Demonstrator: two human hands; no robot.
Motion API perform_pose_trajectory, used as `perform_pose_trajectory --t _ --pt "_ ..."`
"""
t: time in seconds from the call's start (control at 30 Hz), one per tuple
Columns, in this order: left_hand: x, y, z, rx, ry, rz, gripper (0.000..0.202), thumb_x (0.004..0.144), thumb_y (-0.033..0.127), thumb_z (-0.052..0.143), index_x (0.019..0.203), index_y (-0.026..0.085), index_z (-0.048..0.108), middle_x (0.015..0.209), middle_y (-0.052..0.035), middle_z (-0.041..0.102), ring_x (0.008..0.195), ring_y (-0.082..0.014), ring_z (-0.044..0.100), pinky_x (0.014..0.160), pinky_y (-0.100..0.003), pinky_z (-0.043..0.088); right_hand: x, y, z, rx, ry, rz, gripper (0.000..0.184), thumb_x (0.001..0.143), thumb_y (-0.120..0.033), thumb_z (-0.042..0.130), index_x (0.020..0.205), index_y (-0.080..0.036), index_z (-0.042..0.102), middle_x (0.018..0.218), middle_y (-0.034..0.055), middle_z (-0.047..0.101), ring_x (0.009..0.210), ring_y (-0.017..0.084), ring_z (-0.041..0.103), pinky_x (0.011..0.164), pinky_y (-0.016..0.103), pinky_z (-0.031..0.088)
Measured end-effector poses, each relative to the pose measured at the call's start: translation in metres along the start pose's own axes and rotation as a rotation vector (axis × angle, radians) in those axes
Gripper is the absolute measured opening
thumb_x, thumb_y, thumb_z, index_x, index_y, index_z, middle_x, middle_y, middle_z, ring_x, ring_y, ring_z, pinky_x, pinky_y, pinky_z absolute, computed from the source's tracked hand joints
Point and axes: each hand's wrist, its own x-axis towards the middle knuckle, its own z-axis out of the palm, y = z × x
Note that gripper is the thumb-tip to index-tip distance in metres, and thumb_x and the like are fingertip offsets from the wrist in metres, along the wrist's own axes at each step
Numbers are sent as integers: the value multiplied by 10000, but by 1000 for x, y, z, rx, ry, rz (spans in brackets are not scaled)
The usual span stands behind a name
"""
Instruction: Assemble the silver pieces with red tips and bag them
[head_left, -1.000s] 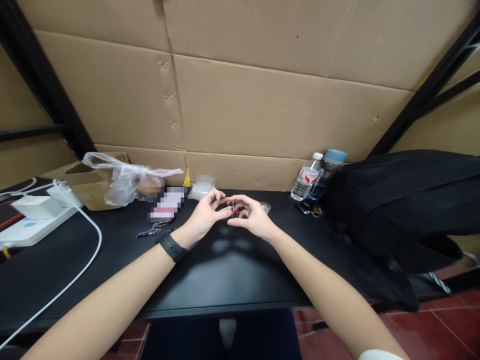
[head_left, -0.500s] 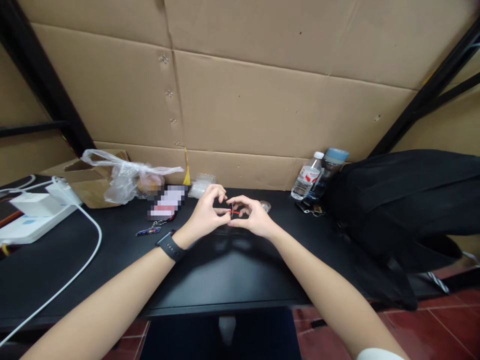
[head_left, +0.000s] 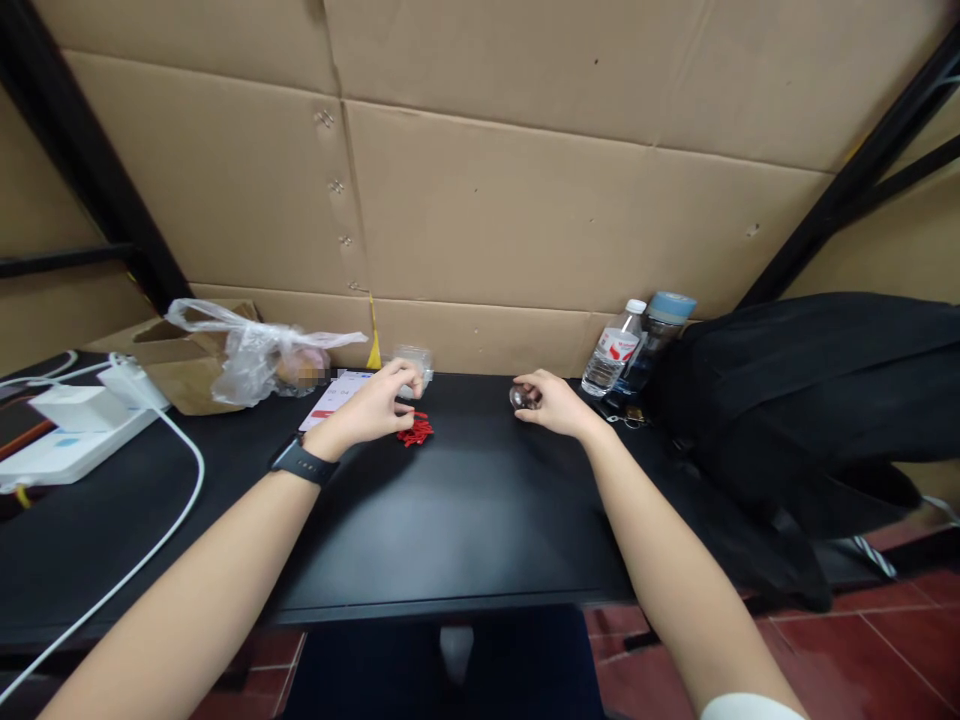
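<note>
My left hand [head_left: 379, 405] hovers at a heap of small red strips [head_left: 416, 430] on the black table. Thumb and fingers are apart there, and I see nothing between them. Further right, my right hand [head_left: 555, 403] has its thumb and fingers around a small round clear container [head_left: 521, 398]; what lies inside is too small to make out. A phone [head_left: 330, 398] with a lit screen lies partly under my left wrist. Behind my left fingers sits a clear plastic box [head_left: 417, 362], partly hidden.
A white power strip [head_left: 71, 450] with a trailing cable, an open cardboard box [head_left: 184, 370] and a plastic bag [head_left: 251, 360] occupy the left. On the right are a water bottle [head_left: 616, 350], a blue-lidded bottle [head_left: 670, 310] and a black backpack [head_left: 810, 420]. Cardboard [head_left: 480, 230] walls the back.
My hands were together at the middle, holding a red strip and a thin piece. They have parted, left to the red heap and right to the round container. The red heap has come into view.
</note>
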Motion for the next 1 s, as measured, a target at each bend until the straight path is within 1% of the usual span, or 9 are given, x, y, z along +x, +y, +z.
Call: perform_pose_trajectory --t 0.13,0.3,0.5,0.6,0.7,0.8,0.87,0.93,1.0 --pt "-2 -2 0 -29 -81 4 248 701 119 624 921 217 566 1184 -53 473 1062 -191 575 772 -304 652 0 24 -5 -41 -87 143 484 659 -300 878 1090 -141 727 949 60 701 771 164 631 770 302 508" --pt "-2 -6 2 -38 -109 12 250 714 155 671 947 223 611 1181 -63 496 1048 -201 612 763 -311 652 -1 33 -4 -57 -193 175 434 698 -345 850 1073 -147 757 956 75 739 802 187 664 753 291 501" --pt "0 -10 0 175 -86 69 260 782 166 582 1032 222 625 1162 -69 558 1064 -219 615 878 -347 588 -1 40 5 -60 -152 136 452 728 -346 828 1122 -138 756 1049 113 727 846 195 682 800 297 524" --pt "1 -8 1 302 -119 102 250 831 220 579 1078 213 619 1116 -68 606 1026 -230 619 925 -374 536 0 43 9 -56 -139 126 445 751 -332 813 1151 -148 747 1122 126 720 905 206 693 854 310 531" --pt "0 -6 4 346 -188 99 359 824 264 622 1179 219 603 1172 -74 632 1079 -250 621 984 -378 495 1 45 10 -41 -173 153 449 769 -321 798 1181 -155 733 1126 117 740 941 221 699 874 319 529" --pt "-3 -8 7 350 -301 46 600 740 262 693 1323 223 554 1295 -86 609 1181 -273 607 1056 -369 464 0 47 10 -25 -195 192 447 771 -315 791 1181 -150 728 1088 109 759 939 227 705 882 324 527" --pt "-4 -9 9 365 -352 2 711 706 252 707 1391 214 520 1349 -99 589 1230 -287 594 1085 -367 452 0 50 12 -13 -191 195 491 749 -299 799 1209 -149 712 1083 106 758 924 220 705 878 321 530" --pt "-5 -11 12 381 -367 -28 730 707 249 695 1413 203 513 1356 -108 591 1242 -292 592 1093 -370 450 0 52 16 1 -166 184 566 715 -273 810 1255 -158 686 1085 98 750 896 207 701 868 315 534" --pt "-5 -12 14 393 -365 -41 681 723 256 681 1389 196 546 1323 -111 612 1217 -290 606 1086 -371 457 0 54 21 14 -128 178 602 684 -244 809 1267 -169 676 1082 88 741 881 197 693 863 310 531"
